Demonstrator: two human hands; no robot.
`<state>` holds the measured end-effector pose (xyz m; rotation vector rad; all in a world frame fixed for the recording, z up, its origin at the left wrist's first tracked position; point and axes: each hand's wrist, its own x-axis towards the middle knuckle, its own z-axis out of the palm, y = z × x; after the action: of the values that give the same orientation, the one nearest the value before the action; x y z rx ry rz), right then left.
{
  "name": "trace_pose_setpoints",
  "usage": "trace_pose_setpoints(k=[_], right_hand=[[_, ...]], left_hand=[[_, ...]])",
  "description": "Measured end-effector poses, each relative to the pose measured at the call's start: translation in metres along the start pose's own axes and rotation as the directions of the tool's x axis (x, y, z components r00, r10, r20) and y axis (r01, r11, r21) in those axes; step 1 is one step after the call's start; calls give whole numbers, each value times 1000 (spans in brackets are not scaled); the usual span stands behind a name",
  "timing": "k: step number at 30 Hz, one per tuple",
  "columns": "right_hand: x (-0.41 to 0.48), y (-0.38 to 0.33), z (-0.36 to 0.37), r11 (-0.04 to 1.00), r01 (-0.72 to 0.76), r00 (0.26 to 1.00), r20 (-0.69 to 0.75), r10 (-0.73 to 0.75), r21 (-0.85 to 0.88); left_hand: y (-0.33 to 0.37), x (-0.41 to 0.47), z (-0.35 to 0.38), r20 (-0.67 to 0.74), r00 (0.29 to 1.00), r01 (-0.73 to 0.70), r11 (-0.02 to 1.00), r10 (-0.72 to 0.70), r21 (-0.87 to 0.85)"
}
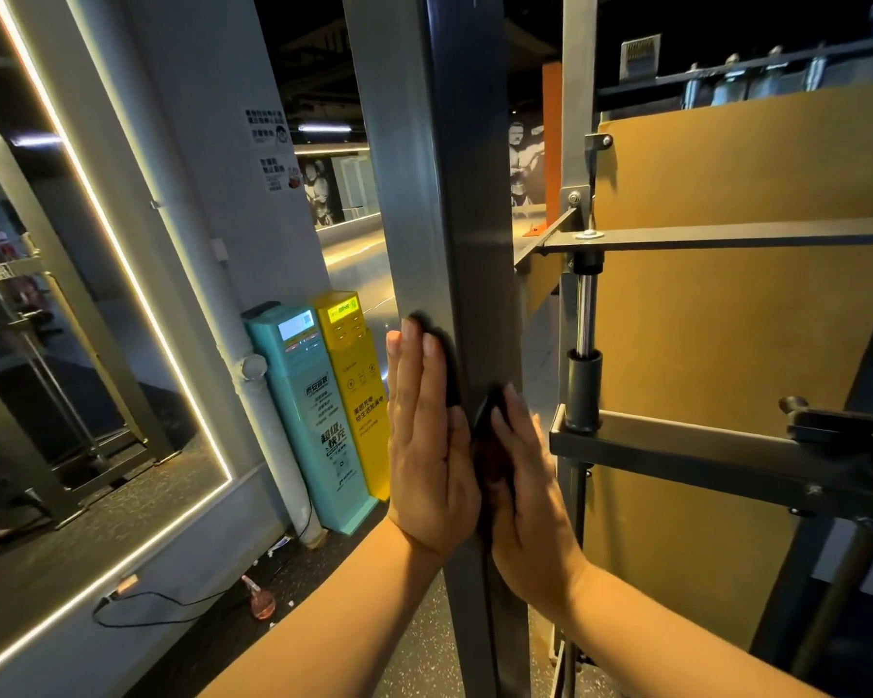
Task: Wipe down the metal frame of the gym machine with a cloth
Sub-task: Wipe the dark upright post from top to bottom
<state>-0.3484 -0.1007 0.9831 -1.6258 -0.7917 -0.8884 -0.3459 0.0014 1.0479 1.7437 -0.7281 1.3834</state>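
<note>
A tall grey metal post [444,183] of the gym machine frame runs top to bottom through the middle of the view. A dark cloth [490,445] is wrapped round its front corner at mid height. My left hand [427,440] lies flat with straight fingers against the post's left face, pressing one end of the cloth. My right hand [525,486] presses the other end flat against the post's right face. Most of the cloth is hidden under my palms.
Right of the post stand a chrome guide rod [584,314], dark cross bars [716,239] and a yellow-brown panel [737,335]. On the left are a teal charging kiosk [313,410], a yellow kiosk [359,385], a white pipe and a lit mirror [46,304]. A cable and small litter lie on the floor.
</note>
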Motion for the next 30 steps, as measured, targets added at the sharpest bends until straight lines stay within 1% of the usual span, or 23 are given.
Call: trace_pose_setpoints(k=[2,4,6,8,11,14,16,18,20,22,25,27,30], right_hand=[[30,-8,-2,999,47,998,-31,-47,-23],[65,-18,-3,998,58,990,-125,-62,-39],[86,-24,-4,1000,24,971,-237,-27,-15],[83,-26,-2,1000,-30,958,-286,31,7],[45,-18,4,998,-67,970,-236,64,-4],[9,-3,7,997,-23,986,-164,10,-78],[11,-1,4,997,10,988,-152,-21,-73],[33,-9,0,998,20,983,-184,-29,-51],[58,-20,-2,1000,-8,979,-204,4,-18],[70,-26,-1,1000,-16,982,-190,15,-1],[47,-11,1,993,78,989,-119,-88,-84],[22,4,3,991,65,994,-78,-74,-115],[14,6,2,997,7,995,-95,-15,-81]], left_hand=[[0,0,-1,4,1000,-5,1000,5,-6],[0,0,-2,10,1000,-9,1000,9,-13],[-1,0,-3,20,1000,-5,1000,5,-8],[-1,0,-3,24,1000,-8,1000,8,-13],[-2,0,-2,20,1000,-9,1000,10,-21],[-1,0,-2,15,1000,0,1000,0,-17],[-2,0,-2,14,1000,-6,1000,6,-10],[-1,0,-2,15,1000,-14,1000,14,-7],[-1,1,-2,14,1000,-20,1000,20,-10],[-1,1,-2,9,1000,-21,1000,21,-12],[-2,0,-2,16,999,-28,1000,28,-14],[-3,0,-3,27,999,-26,1000,26,-13],[-3,0,-2,30,999,-34,999,34,-23]])
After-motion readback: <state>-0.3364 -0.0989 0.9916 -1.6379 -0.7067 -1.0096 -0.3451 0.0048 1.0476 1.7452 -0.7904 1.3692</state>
